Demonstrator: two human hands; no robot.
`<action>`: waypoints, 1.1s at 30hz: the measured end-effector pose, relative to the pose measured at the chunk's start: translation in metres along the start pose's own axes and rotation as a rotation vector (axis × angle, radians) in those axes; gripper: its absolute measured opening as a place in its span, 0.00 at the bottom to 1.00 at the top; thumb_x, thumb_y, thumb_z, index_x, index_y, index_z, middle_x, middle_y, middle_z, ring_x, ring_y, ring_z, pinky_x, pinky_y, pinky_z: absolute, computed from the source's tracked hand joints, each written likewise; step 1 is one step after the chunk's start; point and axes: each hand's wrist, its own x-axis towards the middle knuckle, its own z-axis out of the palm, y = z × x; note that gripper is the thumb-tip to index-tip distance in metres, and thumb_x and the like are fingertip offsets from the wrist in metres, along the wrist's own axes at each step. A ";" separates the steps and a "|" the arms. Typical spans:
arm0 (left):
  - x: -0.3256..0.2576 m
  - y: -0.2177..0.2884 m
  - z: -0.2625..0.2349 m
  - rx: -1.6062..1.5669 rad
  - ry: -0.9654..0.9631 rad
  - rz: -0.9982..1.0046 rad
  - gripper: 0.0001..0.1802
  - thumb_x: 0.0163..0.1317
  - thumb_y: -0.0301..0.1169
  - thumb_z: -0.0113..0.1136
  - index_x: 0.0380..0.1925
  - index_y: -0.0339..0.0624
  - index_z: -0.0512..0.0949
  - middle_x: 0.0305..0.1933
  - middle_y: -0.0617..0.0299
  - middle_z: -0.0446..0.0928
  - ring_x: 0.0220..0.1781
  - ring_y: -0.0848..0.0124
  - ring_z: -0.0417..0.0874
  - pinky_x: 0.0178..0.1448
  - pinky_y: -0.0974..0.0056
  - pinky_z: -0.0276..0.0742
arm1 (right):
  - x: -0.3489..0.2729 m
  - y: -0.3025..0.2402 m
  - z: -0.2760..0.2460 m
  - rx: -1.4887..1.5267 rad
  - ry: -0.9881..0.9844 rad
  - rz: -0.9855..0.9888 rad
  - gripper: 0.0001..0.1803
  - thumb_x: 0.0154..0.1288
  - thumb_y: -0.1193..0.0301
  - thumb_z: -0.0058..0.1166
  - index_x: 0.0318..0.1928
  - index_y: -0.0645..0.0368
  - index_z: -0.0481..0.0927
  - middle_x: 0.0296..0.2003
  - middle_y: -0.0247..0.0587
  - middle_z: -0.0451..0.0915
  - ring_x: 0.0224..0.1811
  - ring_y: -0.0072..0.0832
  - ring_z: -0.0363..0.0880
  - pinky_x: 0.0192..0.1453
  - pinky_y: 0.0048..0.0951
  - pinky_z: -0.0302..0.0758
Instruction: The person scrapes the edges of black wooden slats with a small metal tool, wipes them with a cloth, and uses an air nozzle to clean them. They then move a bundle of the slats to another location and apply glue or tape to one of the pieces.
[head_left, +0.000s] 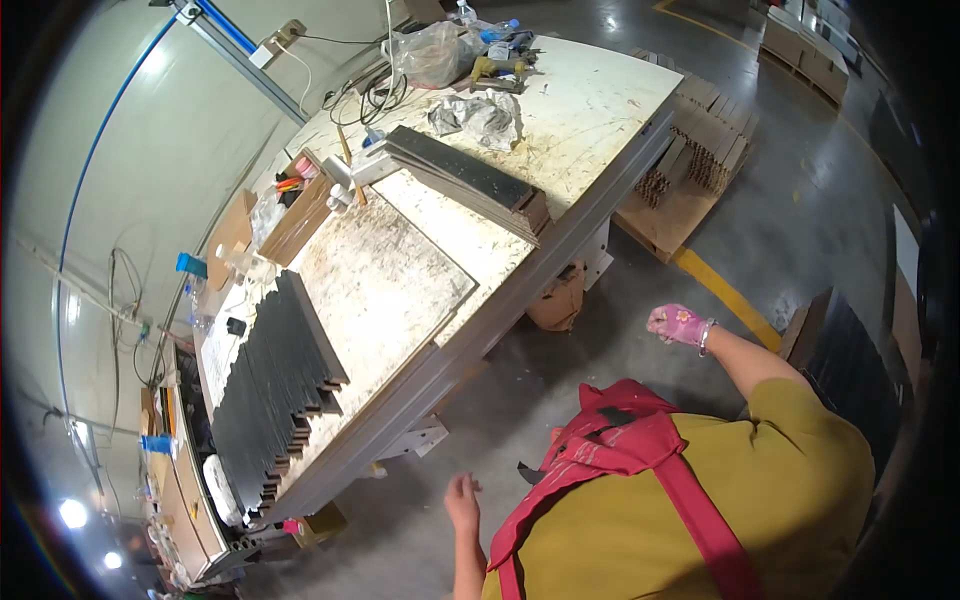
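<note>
1. My left hand [462,500] sits at 6 o'clock, bare, fingers loosely spread, holding nothing, hanging over the concrete floor [800,200].
2. My right hand [678,324] sits at 3 o'clock in a pink glove, fingers curled inward; I cannot tell whether it grips anything.
3. The workbench [600,100] runs from 12 o'clock down to 8 o'clock, its metal edge rail [470,345] just left of both hands and apart from them.
4. A fanned row of dark panels [275,385] lies on the bench at 8 o'clock, nearest my left hand.
5. A second stack of dark panels [470,180] lies at 12 o'clock, beside crumpled plastic wrap [478,117].
6. A worn white board [385,280] covers the bench centre between the two stacks.
7. A cardboard pallet [690,160] rests on the floor at 1 o'clock, beyond a yellow floor line [725,292].
8. A red apron [640,450] over a mustard shirt [780,500] fills 5 o'clock.
</note>
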 end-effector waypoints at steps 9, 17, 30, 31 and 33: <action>0.180 0.195 0.051 -0.044 0.076 0.477 0.07 0.62 0.27 0.57 0.32 0.33 0.77 0.32 0.59 0.77 0.34 0.75 0.76 0.41 0.70 0.72 | 0.057 -0.177 -0.059 0.269 0.237 -0.486 0.07 0.64 0.72 0.49 0.38 0.63 0.75 0.23 0.29 0.70 0.25 0.15 0.67 0.30 0.18 0.66; 0.327 0.296 0.016 0.025 0.308 0.675 0.04 0.58 0.26 0.60 0.30 0.37 0.78 0.29 0.59 0.77 0.30 0.72 0.77 0.35 0.68 0.72 | 0.112 -0.329 -0.058 -0.143 0.156 -0.837 0.15 0.64 0.70 0.51 0.50 0.61 0.74 0.41 0.40 0.77 0.46 0.29 0.75 0.50 0.26 0.71; 0.642 0.391 0.049 0.755 0.327 0.982 0.21 0.56 0.41 0.60 0.49 0.47 0.75 0.54 0.63 0.73 0.59 0.57 0.69 0.55 0.49 0.69 | 0.085 -0.332 -0.053 -0.096 0.521 -0.425 0.13 0.59 0.76 0.52 0.46 0.64 0.75 0.44 0.45 0.75 0.45 0.31 0.75 0.50 0.28 0.71; 0.658 0.386 0.053 0.809 0.246 0.929 0.31 0.55 0.46 0.60 0.58 0.50 0.67 0.64 0.66 0.65 0.67 0.57 0.60 0.61 0.41 0.62 | 0.080 -0.329 -0.052 -0.163 0.538 -0.369 0.12 0.60 0.78 0.51 0.45 0.64 0.75 0.43 0.44 0.75 0.44 0.30 0.75 0.49 0.27 0.71; 0.671 0.383 0.065 0.832 0.206 0.916 0.33 0.55 0.48 0.60 0.59 0.51 0.65 0.65 0.66 0.64 0.67 0.56 0.60 0.62 0.41 0.60 | 0.066 -0.315 -0.046 -0.198 0.587 -0.335 0.10 0.62 0.79 0.49 0.45 0.65 0.74 0.41 0.41 0.75 0.41 0.27 0.74 0.47 0.27 0.71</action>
